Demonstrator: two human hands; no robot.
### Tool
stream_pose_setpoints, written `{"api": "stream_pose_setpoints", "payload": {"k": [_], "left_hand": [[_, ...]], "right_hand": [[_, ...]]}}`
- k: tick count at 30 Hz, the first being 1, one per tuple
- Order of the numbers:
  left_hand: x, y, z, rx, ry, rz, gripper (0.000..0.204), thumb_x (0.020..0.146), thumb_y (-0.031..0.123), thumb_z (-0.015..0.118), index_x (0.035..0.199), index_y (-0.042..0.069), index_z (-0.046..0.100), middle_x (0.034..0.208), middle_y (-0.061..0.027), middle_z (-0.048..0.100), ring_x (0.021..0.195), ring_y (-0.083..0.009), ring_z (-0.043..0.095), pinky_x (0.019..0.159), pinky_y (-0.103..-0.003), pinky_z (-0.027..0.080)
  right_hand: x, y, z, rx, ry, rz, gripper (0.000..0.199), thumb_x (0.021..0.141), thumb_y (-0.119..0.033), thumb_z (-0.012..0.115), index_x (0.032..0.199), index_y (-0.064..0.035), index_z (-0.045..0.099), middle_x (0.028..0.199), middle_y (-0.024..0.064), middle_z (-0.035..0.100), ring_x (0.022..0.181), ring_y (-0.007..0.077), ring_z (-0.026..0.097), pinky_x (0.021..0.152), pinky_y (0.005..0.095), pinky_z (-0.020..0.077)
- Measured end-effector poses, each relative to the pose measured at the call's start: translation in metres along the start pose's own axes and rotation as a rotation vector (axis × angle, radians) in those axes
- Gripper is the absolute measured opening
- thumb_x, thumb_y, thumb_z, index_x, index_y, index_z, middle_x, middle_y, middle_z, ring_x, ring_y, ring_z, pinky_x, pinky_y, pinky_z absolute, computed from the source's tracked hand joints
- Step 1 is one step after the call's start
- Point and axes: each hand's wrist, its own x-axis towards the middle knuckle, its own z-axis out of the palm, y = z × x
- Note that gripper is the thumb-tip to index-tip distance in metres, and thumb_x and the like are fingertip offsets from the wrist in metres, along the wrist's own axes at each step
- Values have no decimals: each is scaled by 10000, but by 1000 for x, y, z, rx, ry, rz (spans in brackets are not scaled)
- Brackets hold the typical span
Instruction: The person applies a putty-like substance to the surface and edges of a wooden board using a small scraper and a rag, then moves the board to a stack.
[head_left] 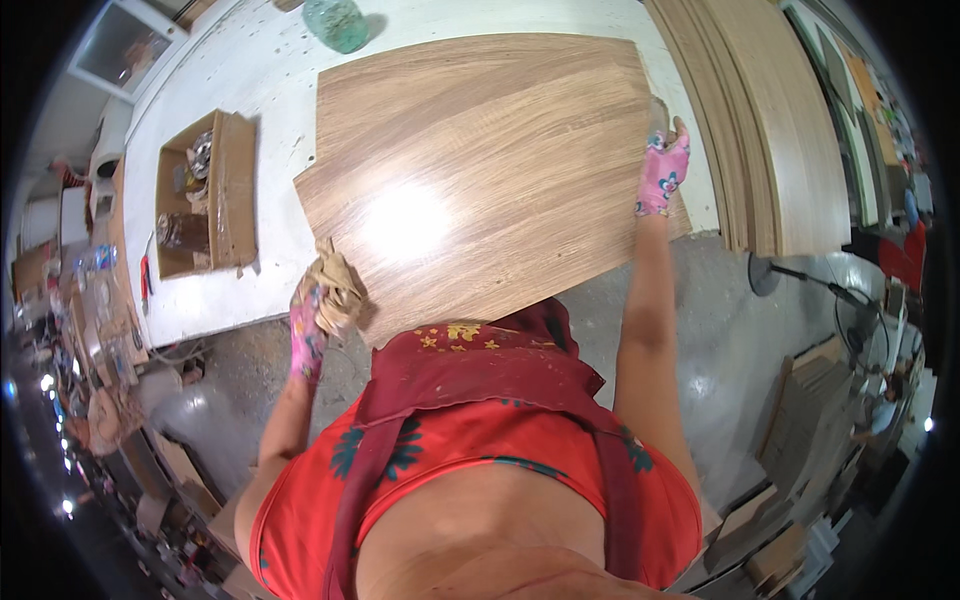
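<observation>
Two wood-grain panels seem to lie stacked on the white table, the top panel (490,170) turned at an angle over the lower panel (350,100). Its near corner reaches past the table edge towards my apron. My left hand (308,325), in a pink floral glove, is closed around a crumpled tan cloth (338,290) at the panel's near left edge. At the right edge rests my right hand (663,175), gloved alike; its fingers are stretched along the side and one digit stands apart. Part of those fingers is hard to make out.
A cardboard box (235,195) holding small items stands on the left of the table (280,290), near a red-handled tool (145,278). A greenish clear container (337,25) sits at the far side. Long boards (790,140) are stacked on the right, with a fan (765,275) below them.
</observation>
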Motion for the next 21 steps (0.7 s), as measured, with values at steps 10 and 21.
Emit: {"api": "stream_pose_setpoints", "payload": {"k": [10,21], "left_hand": [[50,-41,-42,-496,58,-411,548,868,143,622,1372,-24,483,1196,-114,631,1024,-193,626,894,-301,504],[84,-79,-55,-342,-12,-171,301,959,155,504,1180,-11,623,1027,-73,661,915,-169,623,786,-307,504]], "right_hand": [[-127,11,-113,295,-79,277,384,938,-16,509,1320,14,488,1219,151,591,1142,222,558,968,328,436],[-140,11,-133,492,52,298,345,985,-40,435,1324,4,482,1255,119,575,1129,210,548,970,304,428]]}}
